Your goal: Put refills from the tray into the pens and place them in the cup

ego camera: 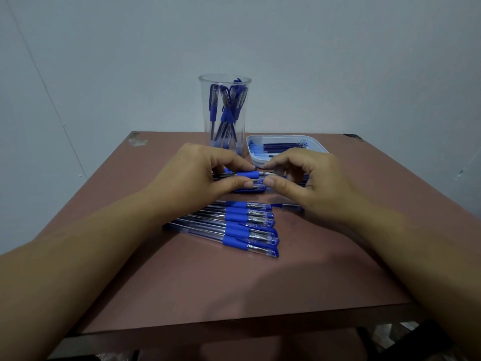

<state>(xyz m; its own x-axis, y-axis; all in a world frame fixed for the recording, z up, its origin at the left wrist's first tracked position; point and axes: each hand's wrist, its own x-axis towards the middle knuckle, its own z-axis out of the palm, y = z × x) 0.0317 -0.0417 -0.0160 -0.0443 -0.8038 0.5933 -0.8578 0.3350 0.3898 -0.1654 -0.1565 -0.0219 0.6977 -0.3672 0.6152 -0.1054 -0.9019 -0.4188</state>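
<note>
Head view: the left hand (205,173) has its grip clenched on a pen (247,174), thumb and forefinger pinching the blue collar, with the barrel running back under the palm. The right hand (307,181) meets it at the other end, forefinger and thumb curled round the pen's metal tip. Both hands hover low over the middle of the table (234,290), the pen lying roughly level between them. More pens lie directly under and behind the fingers, partly hidden. Nearer the person, a row of pens (234,226) rests side by side on the table, capped ends to the right. Beyond the left hand stands the clear cup (225,118), upright, with several blue pens inside. Just beside it, to the right, sits the white tray (318,147), with dark refills (283,146) lying flat in it. A pale wall (338,61) rises behind.
</note>
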